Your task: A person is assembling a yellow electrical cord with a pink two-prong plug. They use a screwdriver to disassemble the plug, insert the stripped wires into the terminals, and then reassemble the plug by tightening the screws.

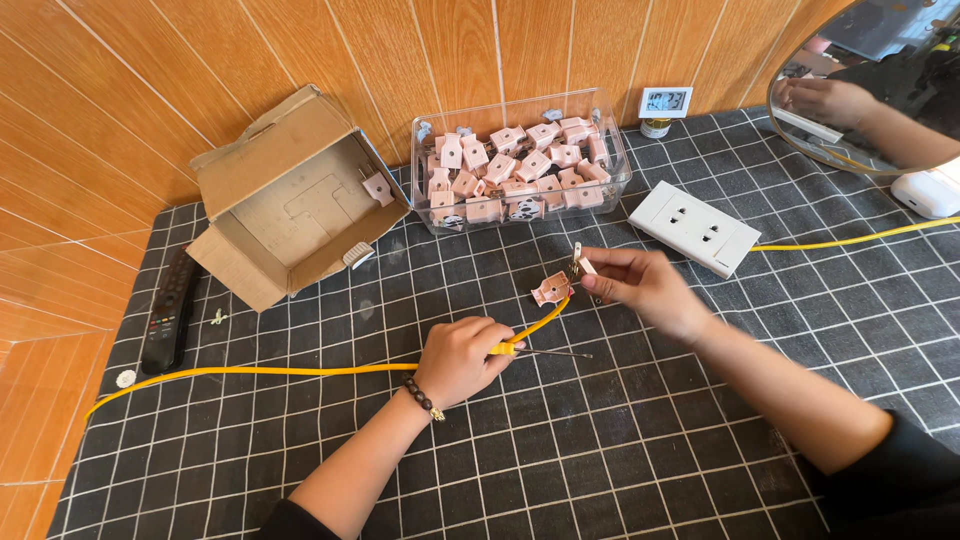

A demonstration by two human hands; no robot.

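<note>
So the left hand (pixel 462 358) is fisted around a yellow cable (pixel 300 371) plus a thin screwdriver (pixel 550 352), steadying both; right hand (pixel 640 285) pinches a pink plug part (pixel 582 265) over the open pink plug (pixel 552 289) at the cable's end; clear bin (pixel 520 165) of spares just behind, cardboard box (pixel 290 200) left.

Cardboard box (pixel 290 200), remote control (pixel 170 310), mirror (pixel 870 85)
</note>
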